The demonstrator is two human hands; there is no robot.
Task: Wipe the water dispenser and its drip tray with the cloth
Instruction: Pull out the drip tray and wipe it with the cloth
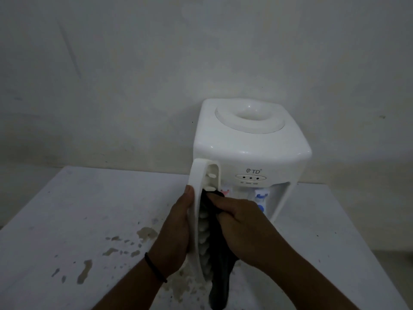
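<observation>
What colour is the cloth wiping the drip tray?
Black, in the head view: the cloth.

Table (67, 209) left lies open; dispenser (252, 151) blocks right rear.

White table (67, 220) with brownish, perhaps wet, stains (146, 233), water dispenser (252, 153) at its back edge.

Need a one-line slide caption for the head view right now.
Left hand holds the drip tray on edge while right hand rubs the dark cloth against it, before the water dispenser.
</observation>
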